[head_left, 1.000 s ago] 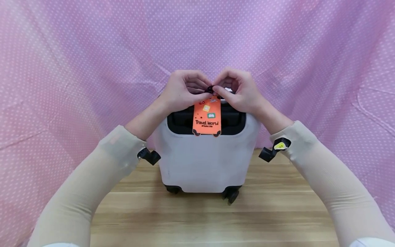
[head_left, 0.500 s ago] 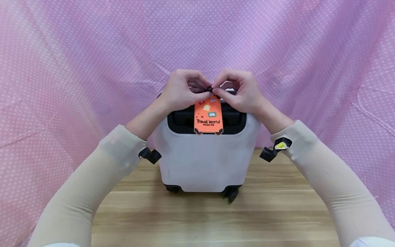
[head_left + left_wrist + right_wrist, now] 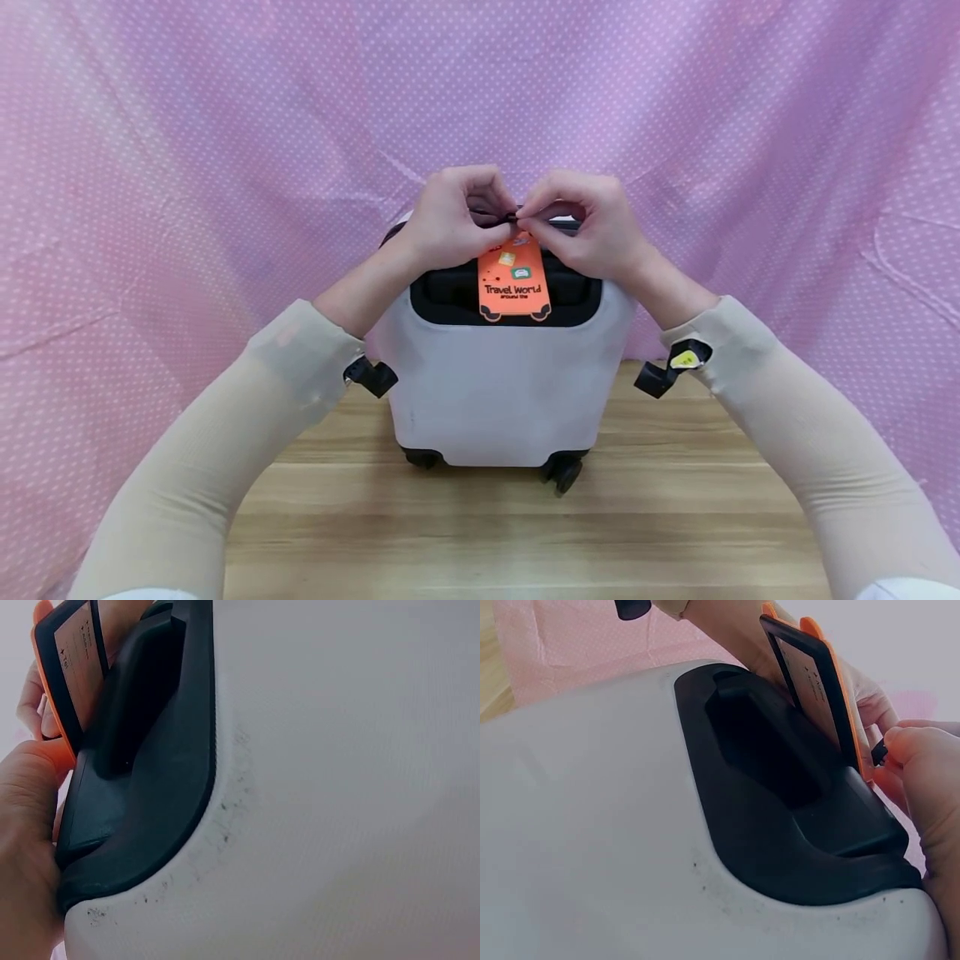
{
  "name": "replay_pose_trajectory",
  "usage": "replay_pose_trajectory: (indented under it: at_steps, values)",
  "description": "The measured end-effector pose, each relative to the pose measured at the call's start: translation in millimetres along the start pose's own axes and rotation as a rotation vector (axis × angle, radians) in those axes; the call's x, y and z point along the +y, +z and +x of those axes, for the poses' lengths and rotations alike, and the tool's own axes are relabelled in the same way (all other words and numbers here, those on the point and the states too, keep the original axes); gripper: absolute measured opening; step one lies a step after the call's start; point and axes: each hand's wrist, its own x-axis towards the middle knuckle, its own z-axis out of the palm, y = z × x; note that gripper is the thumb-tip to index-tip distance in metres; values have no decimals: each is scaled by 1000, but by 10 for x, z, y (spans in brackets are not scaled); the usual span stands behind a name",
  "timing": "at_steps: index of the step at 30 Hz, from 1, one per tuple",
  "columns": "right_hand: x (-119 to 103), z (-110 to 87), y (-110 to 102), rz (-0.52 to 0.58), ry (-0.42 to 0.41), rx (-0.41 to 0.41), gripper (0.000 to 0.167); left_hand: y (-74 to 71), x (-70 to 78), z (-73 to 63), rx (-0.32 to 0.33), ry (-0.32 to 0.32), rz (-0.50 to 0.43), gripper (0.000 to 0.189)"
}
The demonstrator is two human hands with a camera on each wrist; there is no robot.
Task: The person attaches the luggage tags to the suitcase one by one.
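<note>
An orange luggage tag (image 3: 514, 279) printed "Travel World" hangs in front of the black handle recess of a pale suitcase (image 3: 495, 392). Its short black strap (image 3: 512, 217) is mostly hidden between the fingertips at the suitcase's top. My left hand (image 3: 453, 212) pinches the strap from the left, its thumb at the tag's upper end. Opposite it, my right hand (image 3: 588, 223) pinches the strap between thumb and forefinger, and a dark bit of strap (image 3: 880, 752) shows in the right wrist view. The tag's back (image 3: 810, 682), black-framed with a printed card, faces the suitcase.
The suitcase stands on a wood-grain surface (image 3: 517, 533), with black wheels (image 3: 564, 475) under its corners. A pink dotted cloth (image 3: 480, 83) hangs behind and along both sides. Dark scuffs mark the shell near the handle recess (image 3: 157, 772).
The luggage tag has shifted slightly right and up and now hangs a little tilted. My left hand has edged to the right; both hands still pinch at the strap.
</note>
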Motion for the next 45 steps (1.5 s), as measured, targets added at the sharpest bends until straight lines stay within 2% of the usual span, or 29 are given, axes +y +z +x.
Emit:
replay_pose_trajectory:
  at_steps: [6, 15, 20, 23, 28, 31, 34, 38, 45]
  values:
    - [-14, -2, -8, 12, 11, 3, 14, -8, 7, -3, 11, 22, 54, 12]
    - [-6, -28, -13, 101, 57, 12, 13, 8, 0, -15, 33, -5, 63, 13]
    - [-2, -30, -27, 107, 77, 2, 12, 7, -9, -13, 35, -14, 72, 13]
    - [0, -30, -30, 114, 83, -2, 13, -7, -15, -7, 27, -50, 68, 13]
    - [7, -26, -31, 129, 75, 12, 10, -47, -16, 15, 8, -144, 58, 16]
    - [14, -21, -29, 129, 69, 27, 8, -59, -19, 22, -2, -167, 57, 17]
    - [13, -15, -32, 113, 77, 26, 14, -61, -25, 23, -8, -170, 51, 18]
    - [14, -5, -38, 37, 123, -18, 26, -59, -33, 19, -1, -163, 45, 18]
    - [41, 2, -27, -61, 184, -72, 16, -70, -35, 9, 7, -164, -45, 21]
